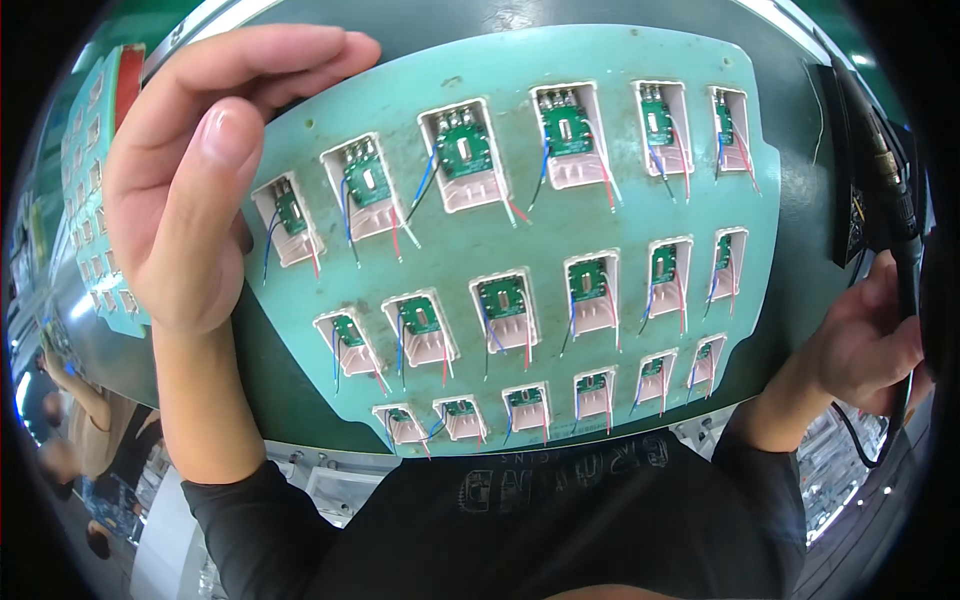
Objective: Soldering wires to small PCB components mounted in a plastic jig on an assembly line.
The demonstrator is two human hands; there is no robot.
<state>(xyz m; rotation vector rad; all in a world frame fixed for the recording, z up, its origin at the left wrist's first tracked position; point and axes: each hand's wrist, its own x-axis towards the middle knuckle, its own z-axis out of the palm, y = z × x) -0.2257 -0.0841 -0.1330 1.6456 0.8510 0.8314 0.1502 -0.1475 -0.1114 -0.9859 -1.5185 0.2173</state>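
Observation:
A pale green fixture board [450,245] lies in front of me, with rows of rectangular pockets. White plastic housings [490,190] sit in these pockets. Each has a small green circuit board [465,150] and thin red, blue and dark wires hanging over its lower edge. At the board's upper left edge is my left hand [190,180], fingers curved and thumb apart from them, with nothing seen between. On the far right my right hand [875,340] is closed round what looks like a soldering iron [890,185], black with a metal collar. Some of its fingers are hidden behind it.
Another green fixture board [92,190] with filled pockets stands at the far left, by a red piece [128,85]. A black cable [850,435] loops below my right hand. Beyond the bench [285,400], other people [100,430] are at the lower left.

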